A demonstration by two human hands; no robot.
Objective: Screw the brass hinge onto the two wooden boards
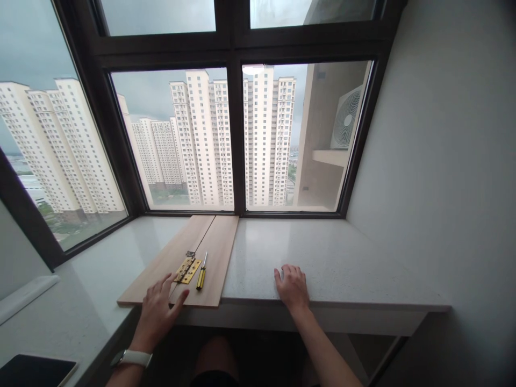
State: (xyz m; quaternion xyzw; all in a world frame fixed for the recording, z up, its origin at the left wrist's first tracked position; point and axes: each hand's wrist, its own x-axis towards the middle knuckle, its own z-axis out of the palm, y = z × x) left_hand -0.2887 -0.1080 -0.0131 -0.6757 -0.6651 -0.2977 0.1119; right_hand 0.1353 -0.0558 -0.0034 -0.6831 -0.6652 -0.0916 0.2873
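Two pale wooden boards (224,252) lie side by side on the white sill, with a narrow seam between them. A brass hinge (188,270) rests unfolded across that seam. Just beyond it is a small heap of screws (190,253). To the hinge's right lies a screwdriver (201,277) with a yellow and black handle, its shaft pointing towards the window. My left hand (160,306) is at the near edge of the boards, fingers spread, holding nothing, its fingertips close to the hinge. My right hand (293,286) rests on the bare countertop, fingers loosely bent and thumb apart, with nothing visible in it.
The white countertop (342,263) runs right to a plain wall (439,177). Dark-framed windows (237,134) stand behind it. A dark tablet-like device (36,371) lies at the lower left. A watch with a pale band (136,357) is on my left wrist.
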